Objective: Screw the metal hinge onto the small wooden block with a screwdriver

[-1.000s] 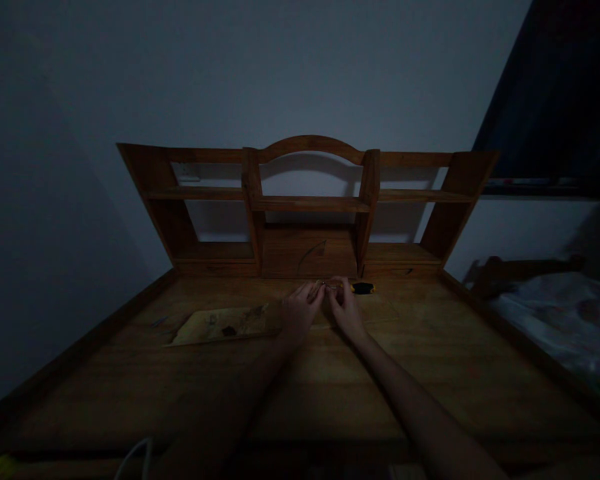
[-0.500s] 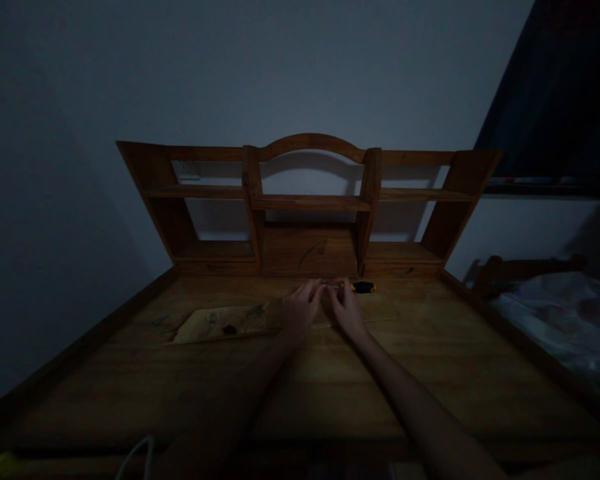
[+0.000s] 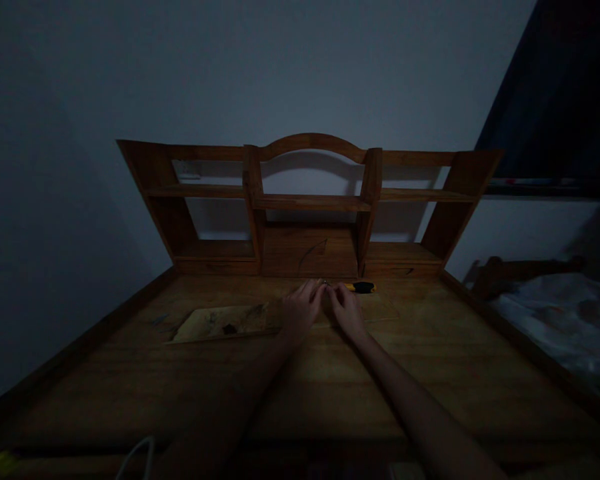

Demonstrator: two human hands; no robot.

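Both hands [image 3: 301, 308] pinch a tiny indistinct piece [image 3: 325, 283] beside a yellow-black tool [image 3: 364, 287], before closed drawers [image 3: 395, 269].

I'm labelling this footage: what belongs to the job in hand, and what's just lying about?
Likely in use:
small shiny piece between left hand and right hand
black-yellow tool handle
perhaps the tan strip

Apparently lying about:
grey slivers
white cord
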